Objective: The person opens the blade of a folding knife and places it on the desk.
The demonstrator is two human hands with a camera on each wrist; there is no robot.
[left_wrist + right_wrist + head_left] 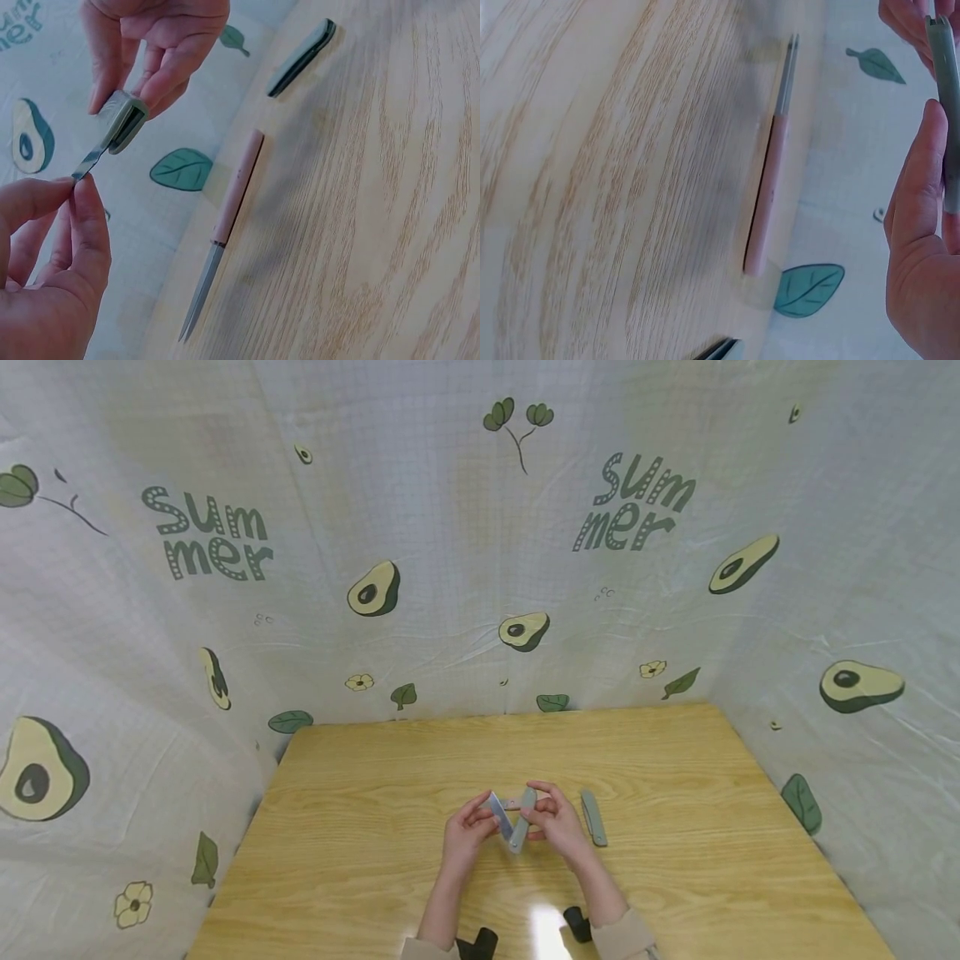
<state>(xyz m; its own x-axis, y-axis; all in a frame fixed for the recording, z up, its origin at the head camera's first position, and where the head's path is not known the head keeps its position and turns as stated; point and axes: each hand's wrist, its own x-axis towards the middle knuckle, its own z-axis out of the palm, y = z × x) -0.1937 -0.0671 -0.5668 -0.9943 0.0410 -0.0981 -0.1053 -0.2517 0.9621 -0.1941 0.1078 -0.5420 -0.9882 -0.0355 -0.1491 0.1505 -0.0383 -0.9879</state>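
Up off the table, a folding knife (519, 833) with a pale green handle is partly unfolded, its blade and handle making a V in the head view. My left hand (465, 837) pinches the blade (91, 159) between thumb and fingertips. The handle (946, 90) is gripped by my right hand (558, 822), thumb on one side and fingers on the other. Beneath and behind lies a pink-handled tool (240, 184) with a slim, two-pronged metal end; its exact kind is unclear. A second green folding knife (593, 818), folded, rests right of my right hand.
The wooden table (360, 793) reaches back to a hanging cloth (450, 527) printed with avocados, which also encloses both sides. Two black objects (577, 925) sit at the wrists near the front. A bright glare patch shows on the tabletop between the forearms.
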